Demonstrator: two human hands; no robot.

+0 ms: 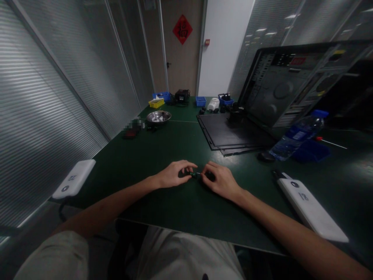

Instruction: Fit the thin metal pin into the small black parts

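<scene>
My left hand (176,174) rests low over the green table near its front edge, thumb and fingers closed in a pinch. Between its fingertips is a small dark-green part (193,175), too small to name. Facing it from the right, my right hand (220,179) has thumb and forefinger pinched at a thin silvery piece (198,175) that meets the green part. Whether the two are joined I cannot tell. The right hand's other fingers are curled, and a dark shape shows under them.
White devices lie at left (76,178) and right (313,208). Beyond my right hand are black panels (236,132), a water bottle (297,136) and an upright computer case (282,85). A metal bowl (159,117), a yellow tray (156,103) and a blue tray (201,102) stand farther back.
</scene>
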